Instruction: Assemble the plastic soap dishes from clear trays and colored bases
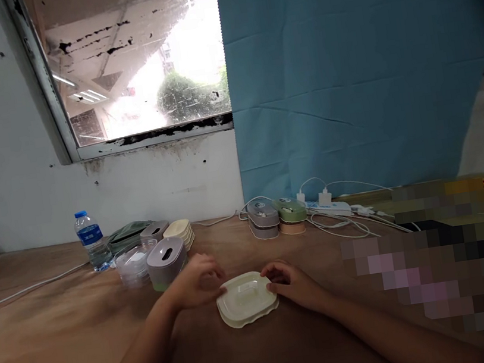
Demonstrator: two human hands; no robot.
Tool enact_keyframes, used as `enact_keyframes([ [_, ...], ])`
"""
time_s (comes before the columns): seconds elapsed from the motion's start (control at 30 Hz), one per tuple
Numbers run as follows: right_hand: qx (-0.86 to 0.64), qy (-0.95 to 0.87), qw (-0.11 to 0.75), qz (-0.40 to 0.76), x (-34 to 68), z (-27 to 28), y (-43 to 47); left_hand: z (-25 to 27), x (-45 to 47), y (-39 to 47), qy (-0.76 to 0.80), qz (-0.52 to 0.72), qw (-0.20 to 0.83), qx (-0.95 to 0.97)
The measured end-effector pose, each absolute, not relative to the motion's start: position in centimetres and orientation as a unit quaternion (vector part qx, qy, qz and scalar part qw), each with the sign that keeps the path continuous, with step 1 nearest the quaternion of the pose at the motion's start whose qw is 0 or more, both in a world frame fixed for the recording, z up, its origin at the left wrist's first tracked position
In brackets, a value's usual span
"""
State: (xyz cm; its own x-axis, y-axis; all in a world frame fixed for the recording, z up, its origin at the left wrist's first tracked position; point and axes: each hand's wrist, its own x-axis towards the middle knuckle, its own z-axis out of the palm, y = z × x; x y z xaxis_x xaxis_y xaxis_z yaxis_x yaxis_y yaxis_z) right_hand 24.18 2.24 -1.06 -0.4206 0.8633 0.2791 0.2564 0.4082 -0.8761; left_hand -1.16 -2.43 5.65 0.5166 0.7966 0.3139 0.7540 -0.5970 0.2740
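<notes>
A cream, rounded-oval plastic lid (245, 301) lies in front of me, with a thin wavy-edged layer showing along its lower side. My right hand (297, 288) grips the lid's right edge between thumb and fingers. At the left edge, my left hand (197, 281) touches the lid with its thumb, while its other fingers arch apart from it. Beyond my left hand stands a mauve box (168, 261) with a slotted top and a green base. Behind that box is a stack of similar cream lids (179, 229).
Clear plastic containers (132, 266), a water bottle (92, 241) and a green pouch (126, 237) stand at the left. Grey (263, 214) and green boxes (290, 209) sit farther back. A power strip (331, 208) with loose white cables lies to their right. A blue cloth (343, 71) covers the wall.
</notes>
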Motion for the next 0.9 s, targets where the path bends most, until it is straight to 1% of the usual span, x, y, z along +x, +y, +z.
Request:
enact_keyframes([
  [0.07,-0.377,-0.741,0.393,0.393,24.2,-1.2,2.4,5.2,0.2,-2.9,0.369,0.137,0.146,0.908],
  [0.1,-0.377,-0.740,0.397,0.392,24.3,-1.3,2.6,4.8,0.7,-3.0,0.355,0.118,0.165,0.913],
  [0.17,-0.380,-0.736,0.405,0.388,24.4,-1.4,2.8,4.2,1.0,-2.9,0.357,0.101,0.166,0.914],
  [0.27,-0.387,-0.729,0.416,0.383,24.5,-1.4,3.0,3.2,0.6,-2.3,0.383,0.102,0.144,0.907],
  [0.33,-0.394,-0.724,0.422,0.378,24.6,-1.3,3.1,2.5,0.4,-1.7,0.405,0.137,0.118,0.896],
  [0.47,-0.409,-0.718,0.424,0.370,24.6,-1.3,3.1,0.6,1.0,0.6,0.487,0.249,-0.005,0.837],
  [0.53,-0.413,-0.719,0.421,0.368,24.6,-1.2,3.0,-0.4,1.3,2.6,0.537,0.273,-0.054,0.796],
  [0.73,-0.418,-0.720,0.415,0.367,24.6,-1.3,2.8,-1.7,1.0,8.8,0.605,0.283,-0.079,0.740],
  [0.9,-0.419,-0.721,0.412,0.367,24.5,-1.4,2.9,-1.3,0.7,11.2,0.618,0.283,-0.091,0.727],
])
